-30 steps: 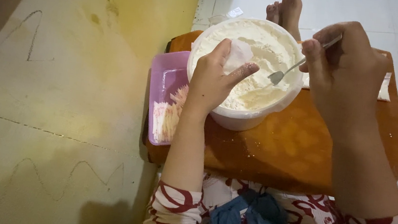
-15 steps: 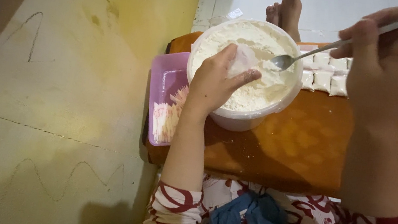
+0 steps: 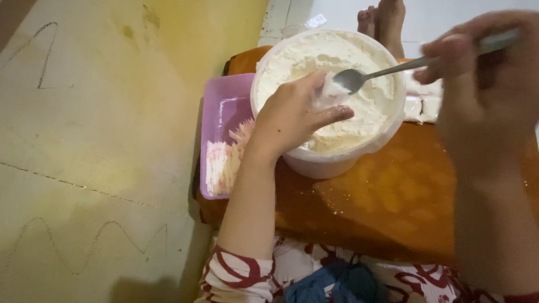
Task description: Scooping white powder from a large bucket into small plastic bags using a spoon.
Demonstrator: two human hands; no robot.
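Observation:
A big white tub (image 3: 323,161) full of pale, flour-like mixture stands on a low orange-brown table (image 3: 400,202). My left hand (image 3: 294,117) hovers over the tub's near rim and pinches a small clear plastic bag (image 3: 329,92). My right hand (image 3: 491,76), blurred, grips a metal spoon (image 3: 360,78) by its handle; the spoon's bowl rests at the mouth of the little bag, above the mixture.
A pink tray (image 3: 222,115) with thin sticks lies at the table's left edge. Small white filled packets (image 3: 422,105) sit behind the tub on the right. My bare feet (image 3: 385,15) lie beyond the table on white tiles. Yellowish floor spreads to the left.
My right hand lifted the spoon out of the mixture, swung up and right, and brought the spoon's bowl over to the bag in my left hand. The left hand stayed at the tub rim.

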